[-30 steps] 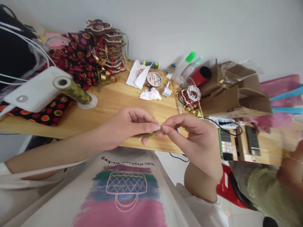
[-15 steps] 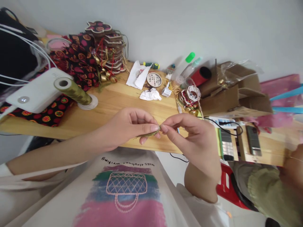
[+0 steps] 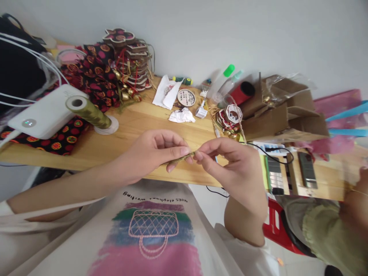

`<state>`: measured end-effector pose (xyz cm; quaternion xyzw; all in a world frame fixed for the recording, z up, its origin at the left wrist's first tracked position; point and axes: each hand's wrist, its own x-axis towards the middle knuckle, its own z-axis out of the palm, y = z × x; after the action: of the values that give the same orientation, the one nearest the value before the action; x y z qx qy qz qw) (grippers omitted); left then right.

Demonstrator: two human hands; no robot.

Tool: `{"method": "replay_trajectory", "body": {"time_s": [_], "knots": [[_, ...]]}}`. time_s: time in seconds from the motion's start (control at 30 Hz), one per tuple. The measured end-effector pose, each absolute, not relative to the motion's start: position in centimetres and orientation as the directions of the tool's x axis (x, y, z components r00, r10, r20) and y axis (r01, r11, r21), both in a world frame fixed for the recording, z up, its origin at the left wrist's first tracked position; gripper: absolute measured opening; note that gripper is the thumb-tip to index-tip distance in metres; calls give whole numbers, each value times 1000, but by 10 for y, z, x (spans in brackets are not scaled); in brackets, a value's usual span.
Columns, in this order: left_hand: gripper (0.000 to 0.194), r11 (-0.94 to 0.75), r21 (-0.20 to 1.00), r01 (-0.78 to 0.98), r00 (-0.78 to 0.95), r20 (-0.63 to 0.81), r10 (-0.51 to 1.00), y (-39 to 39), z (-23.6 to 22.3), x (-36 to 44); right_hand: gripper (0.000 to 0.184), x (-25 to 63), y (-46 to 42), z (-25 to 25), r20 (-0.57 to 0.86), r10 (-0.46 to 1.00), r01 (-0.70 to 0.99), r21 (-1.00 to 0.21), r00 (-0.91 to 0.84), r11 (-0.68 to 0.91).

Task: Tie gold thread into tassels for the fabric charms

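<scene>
Over the bench [image 3: 135, 124] there, the left hand [image 3: 152, 152] and right hand [image 3: 232, 163] each pinch green thread [image 3: 184, 157], fingertips close together.

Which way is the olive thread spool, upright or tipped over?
Upright: the spool stands on its round white base on the table, hollow end up. Its slant looks like wide-lens distortion.

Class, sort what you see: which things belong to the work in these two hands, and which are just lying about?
In the work:
olive-green strands, pinched by the left hand and right hand
probably the olive-green thread spool, matching in colour

Apparently just lying about:
crumpled white tissue
cardboard box
green-capped container
white device with cables
</scene>
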<state>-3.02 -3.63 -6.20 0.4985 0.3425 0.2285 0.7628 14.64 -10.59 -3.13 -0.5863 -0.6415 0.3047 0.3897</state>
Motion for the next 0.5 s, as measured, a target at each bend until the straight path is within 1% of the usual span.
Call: {"method": "replay_trajectory", "body": {"time_s": [0.17,0.3,0.4,0.5], "knots": [[11,328,945,13,620,-265,738,-38,-59,-29,8,146,-104,-33,124,992,491,-865,14,101],[7,294,956,17,628,-239,741,-37,-60,-29,11,146,-102,-35,74,997,400,-915,36,54],[9,351,936,20,657,-277,702,-35,-62,-29,18,149,-101,-39,28,999,303,-953,35,16],[14,418,908,12,693,-309,651,-33,-64,-29,16,152,-101,-42,17,999,245,-969,38,8]]}}
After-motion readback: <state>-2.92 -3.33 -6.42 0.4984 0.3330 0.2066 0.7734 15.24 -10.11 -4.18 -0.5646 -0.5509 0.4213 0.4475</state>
